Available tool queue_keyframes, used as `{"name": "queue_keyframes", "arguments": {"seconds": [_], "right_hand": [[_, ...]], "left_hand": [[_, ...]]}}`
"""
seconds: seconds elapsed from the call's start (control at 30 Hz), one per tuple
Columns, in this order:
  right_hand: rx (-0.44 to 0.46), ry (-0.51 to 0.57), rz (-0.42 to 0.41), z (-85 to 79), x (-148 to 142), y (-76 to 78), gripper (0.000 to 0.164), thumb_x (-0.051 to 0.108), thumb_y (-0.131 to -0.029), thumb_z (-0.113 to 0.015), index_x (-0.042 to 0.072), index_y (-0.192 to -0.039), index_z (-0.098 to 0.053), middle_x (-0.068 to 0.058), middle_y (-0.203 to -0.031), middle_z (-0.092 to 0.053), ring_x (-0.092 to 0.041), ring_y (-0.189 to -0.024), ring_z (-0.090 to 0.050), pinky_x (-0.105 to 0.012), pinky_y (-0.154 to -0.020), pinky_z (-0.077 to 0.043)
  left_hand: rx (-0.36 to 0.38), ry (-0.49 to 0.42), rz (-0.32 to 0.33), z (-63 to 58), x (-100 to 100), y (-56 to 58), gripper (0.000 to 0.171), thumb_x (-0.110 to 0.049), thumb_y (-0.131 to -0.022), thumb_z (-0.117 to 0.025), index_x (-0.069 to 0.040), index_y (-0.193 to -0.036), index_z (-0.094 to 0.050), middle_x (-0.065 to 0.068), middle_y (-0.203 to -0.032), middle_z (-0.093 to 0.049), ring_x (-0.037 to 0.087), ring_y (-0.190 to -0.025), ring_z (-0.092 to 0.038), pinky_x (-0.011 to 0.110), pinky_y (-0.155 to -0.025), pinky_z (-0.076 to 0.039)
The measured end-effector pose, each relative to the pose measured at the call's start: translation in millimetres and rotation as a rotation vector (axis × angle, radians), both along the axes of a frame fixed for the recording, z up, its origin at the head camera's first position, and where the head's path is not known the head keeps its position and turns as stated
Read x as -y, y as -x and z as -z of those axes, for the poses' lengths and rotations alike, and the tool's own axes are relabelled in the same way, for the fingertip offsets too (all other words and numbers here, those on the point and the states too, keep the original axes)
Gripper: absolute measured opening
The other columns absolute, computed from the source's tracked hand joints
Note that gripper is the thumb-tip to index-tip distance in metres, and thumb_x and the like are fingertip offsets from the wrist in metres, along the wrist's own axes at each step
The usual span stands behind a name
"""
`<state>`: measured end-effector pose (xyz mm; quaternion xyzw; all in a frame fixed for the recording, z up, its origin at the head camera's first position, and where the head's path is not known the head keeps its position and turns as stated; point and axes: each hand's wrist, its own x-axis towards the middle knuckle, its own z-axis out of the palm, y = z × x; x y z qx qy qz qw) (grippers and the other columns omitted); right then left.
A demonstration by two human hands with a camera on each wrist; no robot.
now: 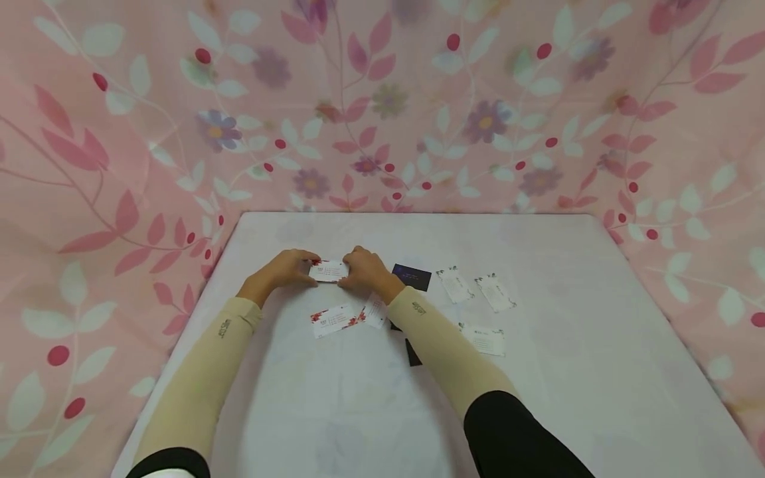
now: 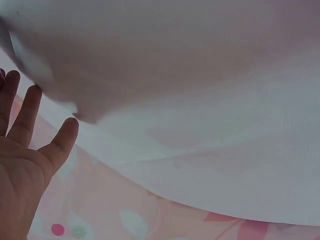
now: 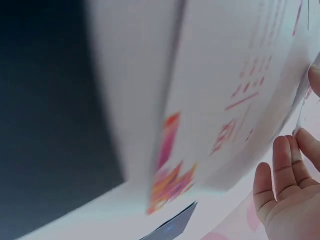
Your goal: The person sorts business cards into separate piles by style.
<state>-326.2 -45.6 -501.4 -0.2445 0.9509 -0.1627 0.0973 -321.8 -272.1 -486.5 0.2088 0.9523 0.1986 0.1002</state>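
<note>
Near the table's far left part, a white business card (image 1: 329, 271) with red print and red flower corners is held between both hands. My left hand (image 1: 283, 269) grips its left end, thumb at the near corner and a finger at the far one. At the opposite end, my right hand (image 1: 364, 271) pinches the card likewise. In the left wrist view the left hand (image 2: 30, 145) shows several spread fingers, and the card is out of sight. The right wrist view catches the right hand (image 3: 295, 195) with its fingertips at a thin card edge.
Just nearer lie two more red-flowered cards, one flat (image 1: 333, 320) and one (image 1: 374, 312) beside the right forearm. Dark cards (image 1: 412, 277) are partly hidden by that forearm. White cards with grey flowers (image 1: 495, 293) lie to the right on the white table (image 1: 568, 398). Floral cloth (image 1: 382, 99) hangs behind.
</note>
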Motion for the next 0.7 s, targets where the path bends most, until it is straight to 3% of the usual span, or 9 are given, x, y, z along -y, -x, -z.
{"name": "queue_keyframes", "arguments": {"seconds": [0.17, 0.4, 0.7], "right_hand": [[0.007, -0.001, 0.003, -0.5, 7.0, -0.1, 0.06, 0.045, -0.085, -0.075, 0.011, -0.132, -0.062, -0.005, -0.122, -0.058, -0.018, -0.108, -0.055, -0.036, -0.098, -0.046], [-0.014, -0.025, 0.019, -5.5, 13.5, 1.7, 0.058, 0.046, -0.085, -0.074, 0.012, -0.131, -0.064, -0.006, -0.126, -0.057, -0.02, -0.116, -0.055, -0.041, -0.101, -0.044], [0.005, -0.046, 0.034, 3.0, 10.6, 0.1, 0.059, 0.048, -0.085, -0.074, 0.014, -0.132, -0.063, -0.006, -0.127, -0.055, -0.02, -0.116, -0.054, -0.042, -0.1, -0.044]], "left_hand": [[0.006, 0.019, 0.002, 3.9, 6.8, 2.4, 0.06, -0.023, -0.077, -0.086, -0.002, -0.129, -0.063, 0.021, -0.134, -0.061, 0.041, -0.13, -0.051, 0.054, -0.111, -0.036], [-0.028, 0.014, 0.011, 1.8, 10.5, 7.7, 0.055, -0.017, -0.075, -0.085, 0.001, -0.123, -0.064, 0.023, -0.132, -0.06, 0.043, -0.128, -0.051, 0.055, -0.11, -0.036], [-0.038, 0.031, 0.048, 10.7, 7.3, 5.0, 0.056, -0.02, -0.078, -0.084, 0.002, -0.125, -0.064, 0.027, -0.134, -0.057, 0.045, -0.13, -0.048, 0.056, -0.111, -0.034]]}}
